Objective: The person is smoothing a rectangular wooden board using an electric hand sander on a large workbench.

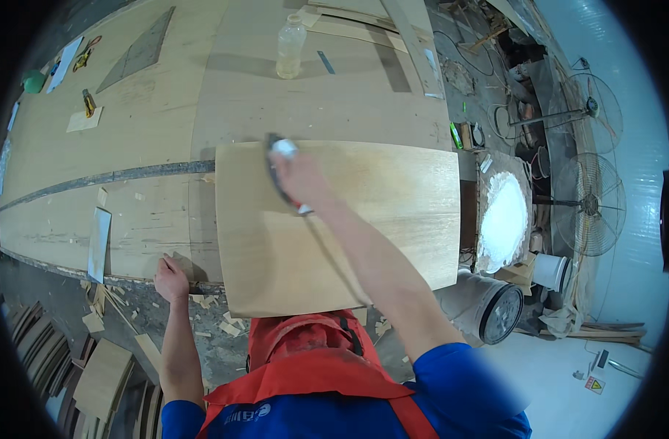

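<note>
A pale wood-veneer board (393, 241) lies on the workbench in front of me. My right hand (301, 179) grips a clothes iron (278, 175) with a dark base and white and red parts, which rests on the board's left half. Both hand and iron are blurred by motion. A thin cord trails from the iron across the board toward my body. To the left of the board, my left hand (172, 280) is closed at the bench's front edge. What its fingers hold, if anything, is hidden.
A clear plastic bottle (291, 47) stands beyond the board. A yellow-and-black utility knife (89, 103) lies far left. At right are a tray of white material (504, 219), a bucket (488, 307) and wire-caged fans (589, 205). Panels (104, 377) lean at lower left.
</note>
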`<move>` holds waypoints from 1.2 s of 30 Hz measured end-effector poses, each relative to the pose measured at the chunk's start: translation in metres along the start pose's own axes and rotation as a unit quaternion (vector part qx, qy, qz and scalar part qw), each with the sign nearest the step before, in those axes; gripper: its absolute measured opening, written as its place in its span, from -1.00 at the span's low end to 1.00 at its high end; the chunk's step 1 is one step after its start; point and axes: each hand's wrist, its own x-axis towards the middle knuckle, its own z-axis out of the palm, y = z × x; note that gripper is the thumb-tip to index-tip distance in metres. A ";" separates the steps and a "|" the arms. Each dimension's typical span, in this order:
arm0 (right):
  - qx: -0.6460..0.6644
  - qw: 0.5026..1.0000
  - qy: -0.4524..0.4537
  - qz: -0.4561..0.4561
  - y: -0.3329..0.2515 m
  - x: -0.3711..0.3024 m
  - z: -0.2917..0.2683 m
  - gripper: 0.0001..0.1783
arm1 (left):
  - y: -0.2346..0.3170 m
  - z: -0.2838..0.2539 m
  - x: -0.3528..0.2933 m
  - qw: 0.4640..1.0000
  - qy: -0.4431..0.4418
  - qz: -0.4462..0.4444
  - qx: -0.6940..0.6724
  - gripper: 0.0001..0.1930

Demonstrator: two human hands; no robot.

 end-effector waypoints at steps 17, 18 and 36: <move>0.201 0.850 0.297 0.385 0.276 0.001 -0.223 -0.24 | 0.004 0.008 0.005 1.000 0.025 0.013 0.014 -0.64; 0.214 0.862 0.295 0.353 0.266 0.000 -0.210 -0.25 | 0.005 0.005 0.004 1.000 0.020 0.010 0.012 -0.65; -0.020 0.995 -0.055 -0.085 -0.114 0.108 0.075 -0.19 | 0.016 -0.007 0.005 0.997 0.023 0.031 -0.069 -0.72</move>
